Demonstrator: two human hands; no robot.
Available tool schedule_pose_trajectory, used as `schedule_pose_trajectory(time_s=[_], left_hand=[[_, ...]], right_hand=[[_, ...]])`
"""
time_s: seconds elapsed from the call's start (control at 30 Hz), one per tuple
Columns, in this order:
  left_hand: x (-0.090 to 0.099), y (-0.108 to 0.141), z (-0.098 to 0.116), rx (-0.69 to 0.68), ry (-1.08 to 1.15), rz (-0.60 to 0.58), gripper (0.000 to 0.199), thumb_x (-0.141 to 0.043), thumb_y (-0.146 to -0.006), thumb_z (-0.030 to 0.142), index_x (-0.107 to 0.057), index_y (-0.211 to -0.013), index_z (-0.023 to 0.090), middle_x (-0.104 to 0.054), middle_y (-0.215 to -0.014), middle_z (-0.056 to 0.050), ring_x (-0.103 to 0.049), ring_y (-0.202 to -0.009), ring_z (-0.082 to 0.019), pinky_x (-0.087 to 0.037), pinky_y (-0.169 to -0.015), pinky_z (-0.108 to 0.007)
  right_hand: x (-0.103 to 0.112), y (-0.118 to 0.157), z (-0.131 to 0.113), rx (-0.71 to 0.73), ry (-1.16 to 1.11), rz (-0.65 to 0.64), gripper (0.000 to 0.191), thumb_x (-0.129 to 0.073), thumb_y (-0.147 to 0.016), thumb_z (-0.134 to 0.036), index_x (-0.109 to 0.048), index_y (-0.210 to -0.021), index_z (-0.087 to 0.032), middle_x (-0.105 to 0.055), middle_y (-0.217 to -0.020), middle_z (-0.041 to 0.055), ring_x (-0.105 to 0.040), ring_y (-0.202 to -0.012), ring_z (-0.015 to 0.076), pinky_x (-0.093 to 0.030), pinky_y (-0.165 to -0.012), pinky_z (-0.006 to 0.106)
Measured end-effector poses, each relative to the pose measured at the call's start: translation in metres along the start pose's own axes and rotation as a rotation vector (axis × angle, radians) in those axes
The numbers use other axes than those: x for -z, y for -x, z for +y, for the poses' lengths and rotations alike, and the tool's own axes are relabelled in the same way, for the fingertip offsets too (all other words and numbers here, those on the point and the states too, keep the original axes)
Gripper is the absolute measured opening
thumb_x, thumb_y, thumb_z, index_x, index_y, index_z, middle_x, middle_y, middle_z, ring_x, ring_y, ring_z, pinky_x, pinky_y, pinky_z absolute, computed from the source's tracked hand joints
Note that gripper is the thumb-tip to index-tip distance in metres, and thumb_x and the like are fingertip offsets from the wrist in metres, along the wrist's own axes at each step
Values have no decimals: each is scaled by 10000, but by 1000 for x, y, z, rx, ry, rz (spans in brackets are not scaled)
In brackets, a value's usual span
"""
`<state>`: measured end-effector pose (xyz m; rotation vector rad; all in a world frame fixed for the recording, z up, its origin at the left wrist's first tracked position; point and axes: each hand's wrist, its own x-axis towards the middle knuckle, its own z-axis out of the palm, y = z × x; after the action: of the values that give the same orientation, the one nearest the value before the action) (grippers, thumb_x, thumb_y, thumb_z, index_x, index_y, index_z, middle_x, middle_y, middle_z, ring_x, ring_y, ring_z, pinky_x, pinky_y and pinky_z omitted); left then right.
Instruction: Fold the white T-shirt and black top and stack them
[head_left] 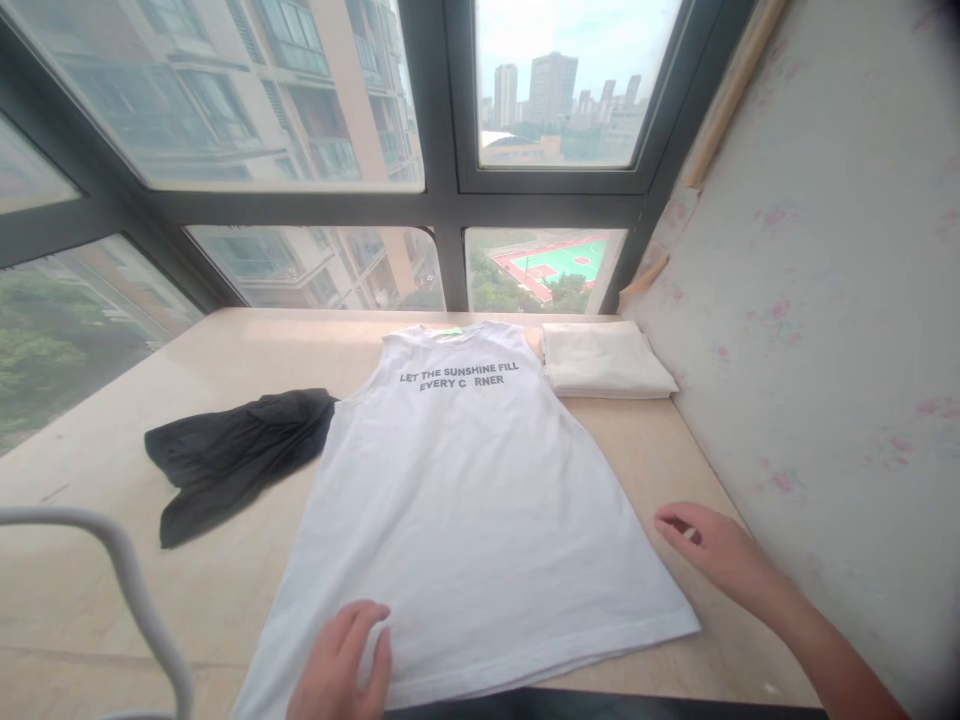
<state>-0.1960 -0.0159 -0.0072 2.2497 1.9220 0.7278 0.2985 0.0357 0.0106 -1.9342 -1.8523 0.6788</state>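
Note:
A white sleeveless shirt [480, 510] lies spread flat on the pale wooden ledge [630, 460], neckline at the far end. Dark lettering runs across its chest. My left hand [345, 655] is over the lower left part of the shirt, near the hem, thumb and fingers apart, holding nothing. Beside the shirt's lower right edge is my right hand [712, 550], apart from the cloth. Its fingers curl round toward the thumb in a loose ring, and no object shows in them.
Left of the shirt lies a crumpled black garment [240, 450], close to its edge. A folded white cloth [604, 360] rests at the back right. A curved white tube [127, 560] rises at the near left. Windows and a flowered wall [825, 300] border the ledge.

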Motion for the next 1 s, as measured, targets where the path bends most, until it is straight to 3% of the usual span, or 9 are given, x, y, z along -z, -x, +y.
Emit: schedule_pose_trajectory(time_s=[0.13, 0.2, 0.27, 0.37, 0.5, 0.57, 0.67, 0.87, 1.0], left_hand=[[-64, -33, 134, -346, 242, -379, 272, -484, -841, 170, -599, -1080, 233, -659, -965, -92, -637, -856, -220, -548, -737, -337], [-91, -47, 192, -479, 237, -530, 306, -568, -766, 211, -586, -1071, 222, -645, -936, -98, -619, -832, -256, -526, -687, -376], [-114, -60, 236, -581, 221, -588, 368, -576, -792, 321, -558, -1141, 206, -641, -929, -116, -614, -803, -284, -497, -627, -404], [-138, -80, 274, -619, 209, -622, 518, -504, -870, 462, -485, -1296, 169, -652, -906, -154, -626, -758, -300, -445, -571, -405], [-154, -103, 296, -527, 179, -794, 476, -494, -881, 533, -603, -1124, 138, -684, -853, -197, -658, -721, -310, -420, -568, -410], [-156, -111, 299, -488, 186, -871, 459, -489, -885, 554, -644, -1028, 147, -702, -843, -192, -674, -718, -303, -430, -574, -402], [-155, -118, 299, -479, 187, -929, 481, -459, -896, 577, -675, -950, 151, -720, -853, -166, -694, -749, -302, -456, -596, -380], [-145, -126, 295, -423, 184, -981, 444, -484, -889, 541, -695, -884, 150, -725, -857, -144, -702, -755, -326, -474, -606, -380], [-157, -110, 296, -491, 209, -871, 217, -517, -871, 288, -672, -895, 137, -694, -813, -145, -681, -737, -302, -471, -613, -381]], right_hand=[[9, -85, -48, 51, 99, -39, 327, -452, -924, -345, -711, -1059, -198, -736, -899, 60, -674, -804, 202, -483, -705, 289], [10, -130, -74, 48, 209, -56, 345, -461, -928, -304, -662, -1179, -181, -734, -890, 50, -671, -829, 199, -464, -722, 275], [7, -172, -96, 45, 305, -74, 388, -466, -934, -296, -601, -1278, -178, -729, -955, 60, -666, -881, 208, -454, -730, 269], [-1, -225, -118, 67, 365, -88, 438, -437, -957, -303, -522, -1374, -197, -701, -1089, 84, -650, -975, 225, -455, -778, 289], [-13, -269, -131, 80, 448, -140, 357, -462, -957, -328, -637, -1216, -156, -680, -1115, 114, -634, -1032, 250, -456, -844, 334], [-18, -282, -133, 63, 484, -174, 310, -499, -934, -326, -693, -1073, -128, -685, -1076, 136, -641, -1012, 260, -461, -840, 344], [-21, -291, -132, 27, 521, -195, 275, -546, -890, -313, -710, -1011, -127, -680, -1083, 165, -647, -992, 274, -471, -815, 346], [-11, -291, -126, -1, 515, -182, 227, -544, -863, -312, -706, -961, -185, -698, -1041, 117, -654, -918, 244, -454, -716, 288], [-6, -288, -124, -15, 492, -174, 202, -541, -854, -300, -700, -931, -201, -705, -1004, 92, -646, -878, 225, -428, -670, 271]])
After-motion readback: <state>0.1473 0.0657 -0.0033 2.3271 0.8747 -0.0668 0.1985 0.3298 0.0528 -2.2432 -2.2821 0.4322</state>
